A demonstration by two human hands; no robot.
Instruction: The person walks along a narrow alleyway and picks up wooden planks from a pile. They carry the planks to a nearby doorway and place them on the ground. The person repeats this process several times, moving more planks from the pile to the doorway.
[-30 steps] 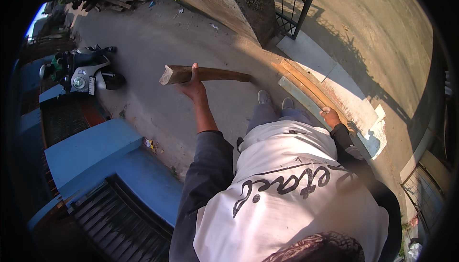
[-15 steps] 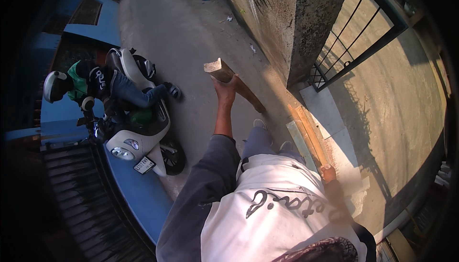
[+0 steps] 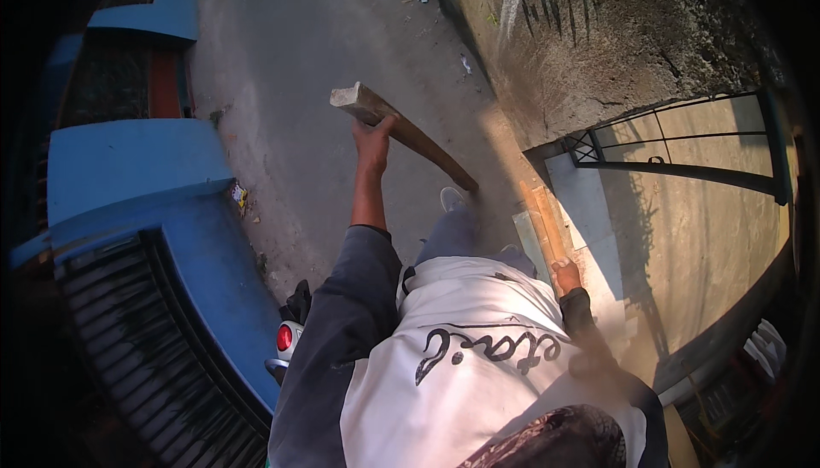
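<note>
My left hand (image 3: 373, 142) is closed around a thick wooden beam (image 3: 431, 150) near its squared, pale end. The beam slants down and away to the right, its far tip near my shoe (image 3: 453, 199). At my right side, my right hand (image 3: 565, 276) grips the near end of a long, light-brown wooden plank (image 3: 544, 220), which points forward and a little left. A lengthwise line on it may be a second strip; I cannot tell. My right fingers are partly hidden.
On the right stands a rough concrete wall (image 3: 598, 49) with a dark metal gate (image 3: 683, 169) beside it. A blue wall (image 3: 205, 272) with a dark slatted barrier (image 3: 154, 340) runs along the left. A motor scooter's red tail light (image 3: 284, 337) shows beside my left sleeve. Litter (image 3: 239, 196) lies along the road's edge.
The scooter and its rider have passed from ahead-left to behind my left arm, with only the scooter's rear showing. The wall and gate have shifted in view. Both hands keep their wood.
</note>
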